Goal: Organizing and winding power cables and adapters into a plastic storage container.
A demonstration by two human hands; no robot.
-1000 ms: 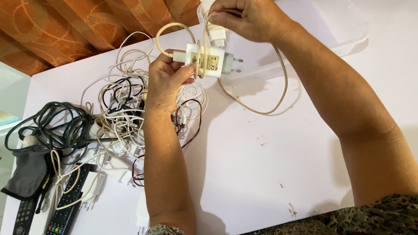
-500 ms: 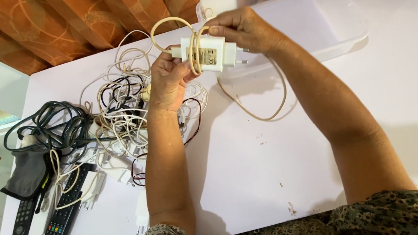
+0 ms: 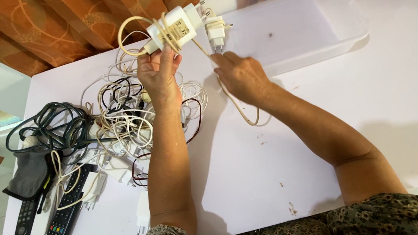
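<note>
My left hand (image 3: pixel 159 75) holds up a white plug charger (image 3: pixel 174 27) with its cream cable (image 3: pixel 127 28) looped around it. My right hand (image 3: pixel 241 75) is lower, just right of it, pinching the loose run of that cream cable (image 3: pixel 241 113), which trails down onto the white table (image 3: pixel 291 166). A second small white charger (image 3: pixel 216 30) sits at the near left edge of the clear plastic box (image 3: pixel 339 44), right of the raised charger.
A tangle of white, black and red cables (image 3: pixel 123 118) lies left of my left arm, with a dark green cord (image 3: pixel 51 125) beside it. Two black remotes (image 3: pixel 61 220) and a grey cloth (image 3: pixel 28 173) lie at the left table edge. Orange curtains (image 3: pixel 72 17) hang behind.
My left hand has raised the charger and tilted it. My right hand let go of the charger body, dropped down and now pinches the trailing cable, drawing it tauter.
</note>
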